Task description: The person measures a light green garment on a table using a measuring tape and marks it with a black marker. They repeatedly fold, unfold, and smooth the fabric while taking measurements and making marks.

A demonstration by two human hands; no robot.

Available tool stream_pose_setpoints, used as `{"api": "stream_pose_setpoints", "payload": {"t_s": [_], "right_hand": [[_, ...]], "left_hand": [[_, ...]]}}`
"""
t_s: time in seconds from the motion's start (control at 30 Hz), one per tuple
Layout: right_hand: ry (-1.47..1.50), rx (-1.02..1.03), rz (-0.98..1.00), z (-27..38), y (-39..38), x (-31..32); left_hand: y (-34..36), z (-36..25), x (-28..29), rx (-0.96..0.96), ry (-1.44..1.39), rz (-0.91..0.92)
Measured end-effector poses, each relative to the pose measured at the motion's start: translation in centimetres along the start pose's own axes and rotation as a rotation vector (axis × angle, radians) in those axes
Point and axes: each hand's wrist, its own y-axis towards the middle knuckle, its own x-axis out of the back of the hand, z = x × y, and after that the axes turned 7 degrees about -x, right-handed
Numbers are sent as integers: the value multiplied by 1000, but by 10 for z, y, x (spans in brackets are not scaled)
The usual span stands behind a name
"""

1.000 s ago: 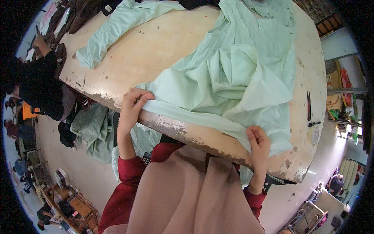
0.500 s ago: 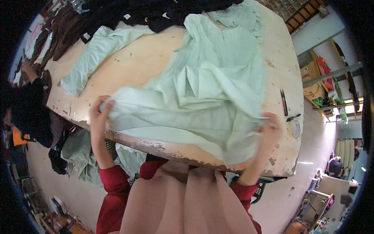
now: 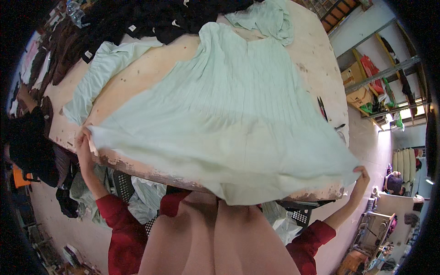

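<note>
A pale mint-green pleated dress (image 3: 238, 105) lies spread across the worn table, its slit neckline toward the far side. Its wide lower part is drawn out sideways between my hands, and the hem sags over the near table edge in the middle. My left hand (image 3: 84, 143) pinches the hem's left corner just at the table edge. At the far right my right hand (image 3: 361, 176) grips the opposite corner, held out past the table's right edge. The fabric near the hem is slightly blurred.
A loose mint-green piece (image 3: 103, 73) lies left, another mint-green cloth (image 3: 270, 20) at the back. Dark garments (image 3: 123, 23) cover the far side. A dark pointed tool (image 3: 322, 109) lies right. Below are black crates (image 3: 123, 185) with cloth. Someone in black (image 3: 30, 142) is at left.
Both hands have moved outward and apart, each keeping its corner. The bunched, folded lower part of the dress has opened out flat and wide, showing the pleats and covering the right table edge.
</note>
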Motion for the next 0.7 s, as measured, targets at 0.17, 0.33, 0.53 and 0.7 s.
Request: {"api": "stream_pose_setpoints", "payload": {"t_s": [0.17, 0.33, 0.53, 0.7], "right_hand": [[-612, 73, 4, 62, -56, -3], [-183, 250, 150, 113, -88, -120], [-660, 618, 441, 86, -109, -167], [-373, 501, 275, 73, -112, -159]], "left_hand": [[-25, -97, -3, -109, 673, 214], [-69, -168, -154, -248, 117, 277], [-67, -124, -186, -530, 851, 495], [-60, -124, -180, -467, 671, 513]]}}
